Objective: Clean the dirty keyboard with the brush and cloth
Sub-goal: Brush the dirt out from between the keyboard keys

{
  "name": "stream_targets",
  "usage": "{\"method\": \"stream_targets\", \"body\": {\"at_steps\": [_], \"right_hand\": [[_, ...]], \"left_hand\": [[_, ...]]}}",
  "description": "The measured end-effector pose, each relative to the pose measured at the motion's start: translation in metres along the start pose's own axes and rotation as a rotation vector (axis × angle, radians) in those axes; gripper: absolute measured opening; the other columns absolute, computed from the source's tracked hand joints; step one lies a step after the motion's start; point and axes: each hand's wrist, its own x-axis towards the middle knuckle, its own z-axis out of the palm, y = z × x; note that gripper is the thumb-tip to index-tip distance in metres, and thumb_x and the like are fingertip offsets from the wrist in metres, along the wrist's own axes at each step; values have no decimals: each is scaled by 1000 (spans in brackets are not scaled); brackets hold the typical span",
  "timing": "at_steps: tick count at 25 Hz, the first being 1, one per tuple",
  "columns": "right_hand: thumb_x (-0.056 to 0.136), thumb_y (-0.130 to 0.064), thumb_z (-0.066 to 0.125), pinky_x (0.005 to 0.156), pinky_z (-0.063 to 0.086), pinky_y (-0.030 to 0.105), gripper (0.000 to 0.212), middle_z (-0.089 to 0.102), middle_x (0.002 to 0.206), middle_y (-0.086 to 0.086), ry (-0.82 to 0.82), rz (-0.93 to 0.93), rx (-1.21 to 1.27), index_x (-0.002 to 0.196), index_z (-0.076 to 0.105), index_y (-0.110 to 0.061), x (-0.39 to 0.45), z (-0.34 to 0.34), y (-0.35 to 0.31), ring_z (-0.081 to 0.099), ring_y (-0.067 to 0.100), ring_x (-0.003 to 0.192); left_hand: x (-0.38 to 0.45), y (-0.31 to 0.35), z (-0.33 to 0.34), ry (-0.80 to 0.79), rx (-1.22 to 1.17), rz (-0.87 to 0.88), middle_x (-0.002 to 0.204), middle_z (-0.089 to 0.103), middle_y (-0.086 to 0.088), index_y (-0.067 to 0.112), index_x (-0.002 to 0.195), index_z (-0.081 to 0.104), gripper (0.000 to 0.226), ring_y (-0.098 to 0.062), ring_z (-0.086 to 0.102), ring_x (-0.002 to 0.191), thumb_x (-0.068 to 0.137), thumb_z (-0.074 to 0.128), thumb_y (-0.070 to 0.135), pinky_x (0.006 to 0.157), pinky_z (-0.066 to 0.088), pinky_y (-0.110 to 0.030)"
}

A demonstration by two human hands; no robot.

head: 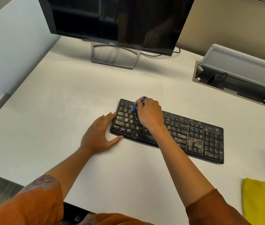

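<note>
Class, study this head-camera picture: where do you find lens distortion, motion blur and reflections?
Head view: wide-angle bending curves the desk edges; the brush tip in the right hand is smeared by motion; the dark monitor screen reflects the room faintly; soft light gives faint shadows under the left hand.

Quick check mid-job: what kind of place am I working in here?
Most likely an office workstation. A Dell monitor stands on a white desk, an open cable trough is set into the desktop, and partition panels rise behind. The right hand brushes the keyboard.
</note>
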Motion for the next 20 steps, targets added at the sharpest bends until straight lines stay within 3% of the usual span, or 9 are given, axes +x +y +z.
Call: {"method": "stream_targets", "body": {"at_steps": [5,8,10,15,17,20], "right_hand": [[106,-24,41,50,32,23,30,56,68,-16,99,28,73,101,71,-17,4,-5,-3,46,5,50],[106,-22,40,58,37,27,34,53,66,-16,-3,15,-5,97,72,-15,2,-2,-2,46,5,52],[105,-23,41,56,37,26,34,60,69,-11,-36,30,11,93,73,-16,5,-4,-2,49,7,51],[105,-32,46,52,34,27,26,66,76,-7,71,-35,113,101,71,-25,7,1,-7,50,9,50],[105,-30,46,52,34,28,27,63,69,-8,22,-69,60,97,71,-24,4,6,-8,47,9,50],[105,-28,43,59,33,28,31,64,76,-5,-57,-63,-28,98,71,-19,5,6,-5,44,8,53]], "left_hand": [[0,2,-2,17,-5,11,155,50,-4,19,156,41,93,-18,42,144,81,63,70,122,25,-26],[0,2,-2,23,-4,23,154,51,-5,18,155,42,93,-18,42,143,81,63,69,122,25,-26],[0,2,-2,21,-4,23,154,51,-4,18,155,42,93,-19,43,143,81,64,69,122,26,-28],[0,1,-1,16,-11,26,154,51,-4,19,155,43,92,-18,43,144,81,66,68,123,28,-31],[0,0,-1,14,-7,24,155,51,-3,19,155,42,92,-18,43,145,81,66,68,123,26,-29],[0,0,-1,16,-6,19,155,51,-2,19,155,42,92,-17,43,144,81,68,67,123,27,-30]]}}
